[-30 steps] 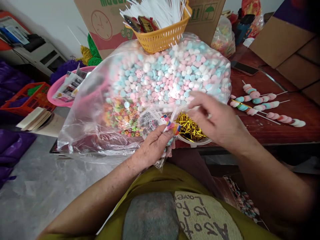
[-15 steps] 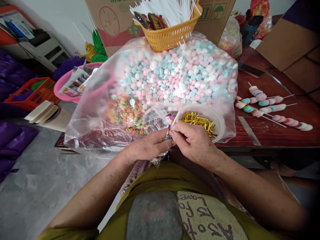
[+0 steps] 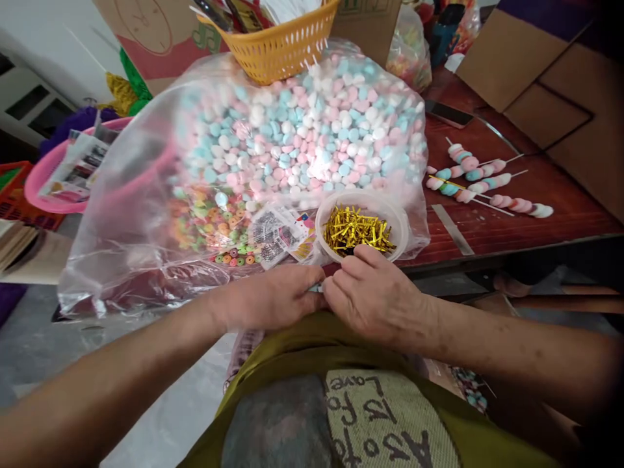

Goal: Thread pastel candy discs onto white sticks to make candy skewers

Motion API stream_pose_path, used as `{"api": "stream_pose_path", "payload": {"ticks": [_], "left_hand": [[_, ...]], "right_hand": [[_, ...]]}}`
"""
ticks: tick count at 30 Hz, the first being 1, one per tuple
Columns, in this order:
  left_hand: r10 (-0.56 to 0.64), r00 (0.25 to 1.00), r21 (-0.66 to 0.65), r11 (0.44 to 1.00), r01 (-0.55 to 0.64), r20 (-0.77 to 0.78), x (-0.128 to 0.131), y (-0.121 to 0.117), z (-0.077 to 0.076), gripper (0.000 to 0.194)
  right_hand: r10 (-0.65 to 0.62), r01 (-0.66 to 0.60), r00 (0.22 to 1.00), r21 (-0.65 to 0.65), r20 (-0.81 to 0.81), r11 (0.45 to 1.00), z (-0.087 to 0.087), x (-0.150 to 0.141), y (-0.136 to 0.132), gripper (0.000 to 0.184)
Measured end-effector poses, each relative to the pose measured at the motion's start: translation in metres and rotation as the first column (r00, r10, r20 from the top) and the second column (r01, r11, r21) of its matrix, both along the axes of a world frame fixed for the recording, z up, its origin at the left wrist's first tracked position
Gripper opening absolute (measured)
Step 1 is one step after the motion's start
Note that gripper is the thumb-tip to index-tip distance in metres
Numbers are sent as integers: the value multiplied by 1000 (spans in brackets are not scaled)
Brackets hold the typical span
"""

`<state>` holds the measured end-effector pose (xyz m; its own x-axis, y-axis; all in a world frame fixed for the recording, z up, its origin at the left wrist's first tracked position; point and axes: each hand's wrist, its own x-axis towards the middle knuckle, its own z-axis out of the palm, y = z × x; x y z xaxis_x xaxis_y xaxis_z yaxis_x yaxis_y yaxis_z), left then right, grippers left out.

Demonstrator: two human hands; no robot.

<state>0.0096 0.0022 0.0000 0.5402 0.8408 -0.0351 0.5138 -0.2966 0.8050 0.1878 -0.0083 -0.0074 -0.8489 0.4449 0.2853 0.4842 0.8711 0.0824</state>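
My left hand [image 3: 273, 296] is closed, thumb and fingers pinched together at the front of the table. A pale-blue bit of a small plastic bag [image 3: 316, 288] shows between its fingertips; most of that bag is hidden. Against it presses my right hand [image 3: 377, 299], its fingers curled and closed; what they grip is hidden from view. Just beyond the right knuckles stands a round clear tub [image 3: 402, 231] holding gold twist ties [image 3: 358, 227]. Printed packets [image 3: 280, 234] lie left of the tub.
A big clear bag of pastel marshmallows [image 3: 312, 130] covers much of the table, with ring-shaped candies [image 3: 214, 218] at its left. An orange basket [image 3: 283, 52] sits behind. Marshmallow skewers [image 3: 487, 185] and a phone [image 3: 448, 112] lie right. A pink basin [image 3: 36, 185] stands left.
My view has swung right, so the table things sit further left. Both hands have come down closer to my body, away from the tub. A white strip seen at the fingertips earlier is now hidden.
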Motion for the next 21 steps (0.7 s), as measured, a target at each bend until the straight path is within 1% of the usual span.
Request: {"api": "stream_pose_path", "payload": {"ticks": [1, 2, 3, 4, 5, 6, 7, 8, 9, 10, 11, 12, 13, 14, 15, 16, 18, 19, 21], "left_hand": [[26, 988, 216, 976, 8, -154, 3, -2, 2, 10], [32, 954, 409, 907, 96, -297, 4, -3, 3, 10], [39, 920, 564, 800, 206, -390, 4, -5, 2, 10], [69, 920, 705, 665, 246, -386, 4, -7, 0, 10], [74, 938, 802, 544, 247, -339, 3, -8, -4, 10], [65, 959, 852, 478, 213, -277, 1, -9, -10, 10], [64, 977, 861, 486, 148, -204, 0, -10, -16, 11], [91, 988, 825, 562, 50, -122, 0, -11, -24, 10], [156, 987, 737, 671, -88, -24, 1, -11, -30, 10], [248, 965, 590, 769, -246, 80, 2, -11, -36, 9], [351, 920, 398, 830, -391, 173, 5, -10, -41, 9], [450, 859, 186, 848, -496, 244, 8, -9, -44, 9], [536, 794, -19, 832, -555, 288, 10, -8, -45, 11], [604, 734, -198, 796, -572, 309, 12, -7, -45, 14], [649, 692, -343, 758, -555, 315, 14, -6, -43, 18], [683, 659, -454, 718, -528, 314, 14, -6, -41, 21], [735, 602, -586, 647, -487, 312, 12, -6, -38, 26], [744, 587, -617, 633, -468, 318, 11, -7, -38, 27], [734, 587, -642, 638, -426, 341, 8, -10, -39, 27]], "right_hand": [[-99, 94, 995, -218, -13, 971, 3, 0, 1, 24], [-186, 157, 982, -463, -17, 873, 8, 1, 3, 25], [-252, 170, 967, -682, -21, 712, 13, 3, 5, 27], [-285, 132, 958, -845, -25, 518, 17, 7, 10, 30], [-283, 69, 959, -940, -30, 335, 21, 11, 15, 32], [-261, 21, 965, -978, -35, 208, 23, 16, 22, 33], [-243, 12, 970, -985, -31, 172, 24, 22, 31, 33], [-248, 44, 969, -973, -14, 227, 23, 28, 42, 34], [-281, 120, 960, -929, 18, 350, 20, 32, 53, 35], [-345, 243, 936, -832, 67, 498, 16, 35, 66, 35], [-423, 385, 898, -686, 124, 618, 10, 37, 77, 34], [-487, 505, 854, -524, 184, 686, 3, 36, 88, 32], [-525, 581, 814, -384, 249, 718, -4, 33, 97, 30], [-538, 617, 783, -290, 310, 731, -10, 29, 104, 27], [-534, 628, 765, -239, 360, 740, -16, 25, 109, 25], [-520, 625, 761, -224, 388, 748, -20, 22, 112, 24], [-522, 616, 776, -245, 354, 749, -26, 20, 116, 25], [-539, 608, 791, -273, 288, 746, -27, 23, 117, 25], [-567, 553, 820, -371, 81, 746, -26, 31, 117, 23]]}}
